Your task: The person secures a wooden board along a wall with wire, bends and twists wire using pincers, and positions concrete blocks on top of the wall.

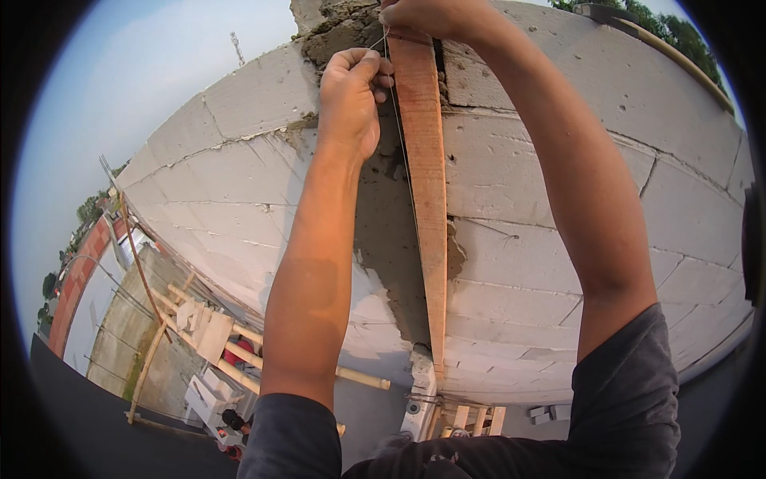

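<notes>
Up on the block wall [511,188], left hand [351,88] pinches string [378,42]; right hand [435,16] meets the plank's [424,160] top, grip unclear!

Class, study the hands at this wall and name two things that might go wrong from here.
1. The thin string pinched by the left hand could slip or snag, as it runs close along the plank.
2. If the plank shifts, it might scrape the dark mortar beside it.
</notes>
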{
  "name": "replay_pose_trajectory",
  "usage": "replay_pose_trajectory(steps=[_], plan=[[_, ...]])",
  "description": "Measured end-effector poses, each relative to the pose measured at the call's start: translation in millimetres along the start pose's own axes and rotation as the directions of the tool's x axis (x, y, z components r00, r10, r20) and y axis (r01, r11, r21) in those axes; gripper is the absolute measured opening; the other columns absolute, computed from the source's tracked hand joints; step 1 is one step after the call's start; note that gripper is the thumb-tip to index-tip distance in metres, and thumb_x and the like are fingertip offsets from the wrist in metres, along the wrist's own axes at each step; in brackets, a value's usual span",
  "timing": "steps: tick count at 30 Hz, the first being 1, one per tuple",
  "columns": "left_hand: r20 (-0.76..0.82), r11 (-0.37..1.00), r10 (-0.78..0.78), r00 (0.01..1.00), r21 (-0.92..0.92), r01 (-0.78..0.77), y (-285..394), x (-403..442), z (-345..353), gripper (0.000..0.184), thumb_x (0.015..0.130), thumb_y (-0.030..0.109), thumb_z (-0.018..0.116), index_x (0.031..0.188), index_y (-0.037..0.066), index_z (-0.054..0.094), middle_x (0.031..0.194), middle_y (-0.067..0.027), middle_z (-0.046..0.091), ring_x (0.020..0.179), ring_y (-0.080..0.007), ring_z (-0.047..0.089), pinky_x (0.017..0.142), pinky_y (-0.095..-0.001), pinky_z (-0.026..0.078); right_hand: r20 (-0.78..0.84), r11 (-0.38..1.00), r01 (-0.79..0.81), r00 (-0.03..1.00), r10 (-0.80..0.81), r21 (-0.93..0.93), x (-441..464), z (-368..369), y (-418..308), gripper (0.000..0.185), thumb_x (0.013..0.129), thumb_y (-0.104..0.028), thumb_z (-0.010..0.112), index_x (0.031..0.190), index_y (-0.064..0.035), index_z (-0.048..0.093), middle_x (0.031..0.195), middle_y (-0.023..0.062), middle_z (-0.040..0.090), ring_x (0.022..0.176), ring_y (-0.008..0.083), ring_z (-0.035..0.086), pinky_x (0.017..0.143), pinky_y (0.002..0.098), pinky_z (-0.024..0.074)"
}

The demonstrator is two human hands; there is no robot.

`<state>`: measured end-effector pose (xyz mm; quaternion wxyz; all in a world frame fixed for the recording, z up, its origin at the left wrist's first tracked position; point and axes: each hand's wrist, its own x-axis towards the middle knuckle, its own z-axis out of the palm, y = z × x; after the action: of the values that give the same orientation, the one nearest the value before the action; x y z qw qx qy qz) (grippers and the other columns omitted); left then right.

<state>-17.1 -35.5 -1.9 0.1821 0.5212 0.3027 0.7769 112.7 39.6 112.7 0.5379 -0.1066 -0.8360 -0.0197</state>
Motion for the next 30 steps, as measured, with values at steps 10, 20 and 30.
replay_pose_trajectory(steps=[10,20,30], plan=[[0.085,0.991,-0.037,0.996,0.132,0.026,9,1,-8,0.026,0.093,0.004,0.072,0.114,0.005,0.058,0.097,-0.0043,0.067,0.083,-0.0121,0.057,0.076,-0.0282,0.042,0.007,1.0,-0.017,1.0,0.017,0.01,-4,-4,-5,0.005,0.072,-0.004,0.069,0.07,-0.001,0.072,0.065,0.0189,0.069,0.061,0.0251,0.069,0.058,0.0393,0.0535],[0.081,0.99,0.066,0.995,0.12,-0.076,-2,1,-5,0.02,0.096,0.009,0.072,0.112,0.003,0.062,0.094,-0.0028,0.068,0.081,-0.0119,0.058,0.076,-0.0277,0.044,0.008,1.0,-0.019,1.0,0.019,-0.003,-3,-5,-4,0.005,0.072,-0.004,0.069,0.071,-0.0009,0.073,0.065,0.0191,0.069,0.06,0.0253,0.069,0.058,0.0392,0.0538],[0.228,0.973,0.116,0.967,0.171,-0.157,3,12,-19,0.013,0.099,0.009,0.067,0.11,0.004,0.062,0.095,-0.0042,0.069,0.084,-0.0122,0.06,0.077,-0.0288,0.045,-0.022,0.999,0.02,1.0,-0.019,0.033,-4,-5,-1,0.007,0.072,-0.005,0.068,0.071,-0.0019,0.074,0.067,0.02,0.07,0.062,0.0272,0.07,0.06,0.0398,0.0549]])
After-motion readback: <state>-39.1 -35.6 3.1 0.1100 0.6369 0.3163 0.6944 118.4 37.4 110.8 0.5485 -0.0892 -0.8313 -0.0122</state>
